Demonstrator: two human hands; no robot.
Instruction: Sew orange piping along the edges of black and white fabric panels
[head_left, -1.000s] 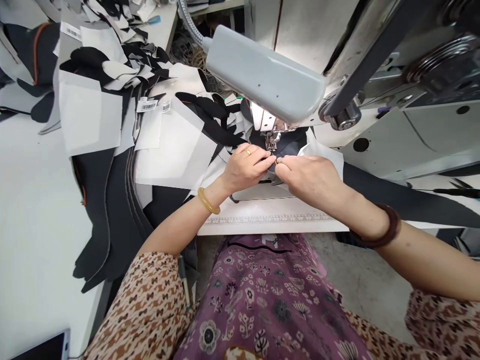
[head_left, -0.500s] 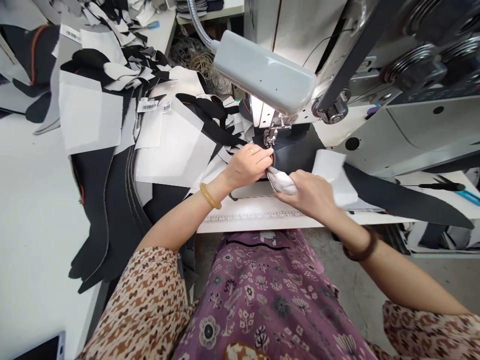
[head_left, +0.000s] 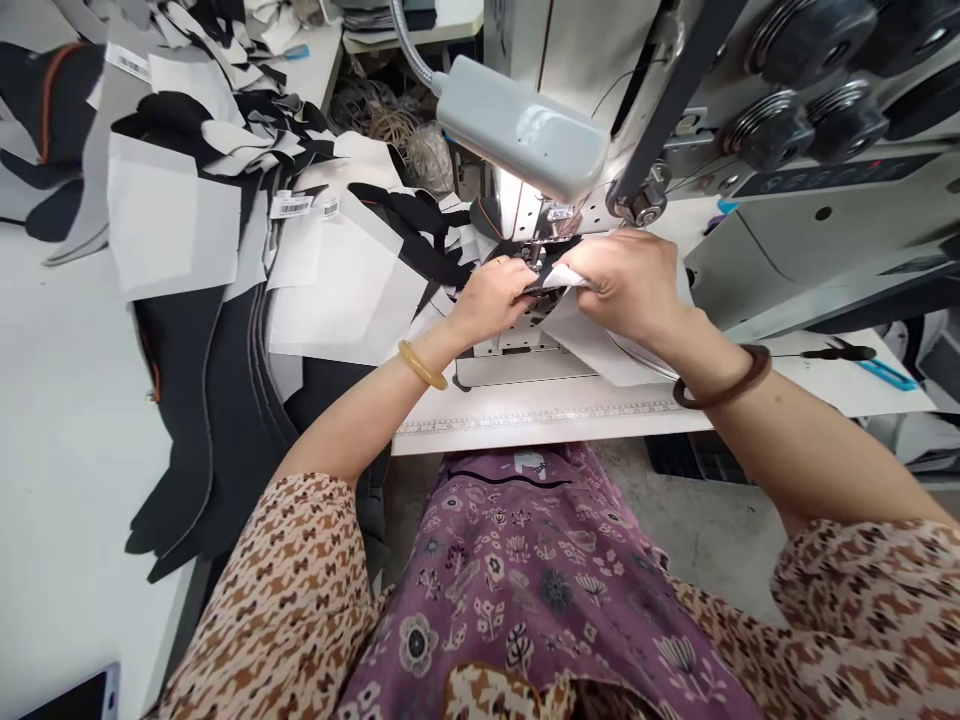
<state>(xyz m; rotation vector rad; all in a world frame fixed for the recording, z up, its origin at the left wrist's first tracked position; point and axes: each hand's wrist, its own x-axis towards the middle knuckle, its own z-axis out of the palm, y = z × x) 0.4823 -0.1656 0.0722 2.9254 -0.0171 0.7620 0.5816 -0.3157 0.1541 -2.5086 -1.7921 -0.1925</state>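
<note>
My left hand (head_left: 491, 297) and my right hand (head_left: 628, 281) meet under the sewing machine's needle (head_left: 537, 252). Both pinch a black-and-white fabric piece (head_left: 592, 340) right at the presser foot. The left hand's fingers are closed on the dark edge of the piece. The right hand's fingers are folded over its white part, which hangs down over the machine bed. A grey lamp (head_left: 523, 128) shines on the spot from above.
A heap of black and white cut pieces (head_left: 225, 230) with barcode labels covers the table to the left. Black-handled scissors (head_left: 840, 353) lie on the table to the right. The sewing machine body (head_left: 787, 150) rises at the upper right. A ruler strip (head_left: 540, 415) runs along the table's front edge.
My right hand has moved up and back to the needle, bringing the white part of the piece with it. The long black strip at the right is no longer in view.
</note>
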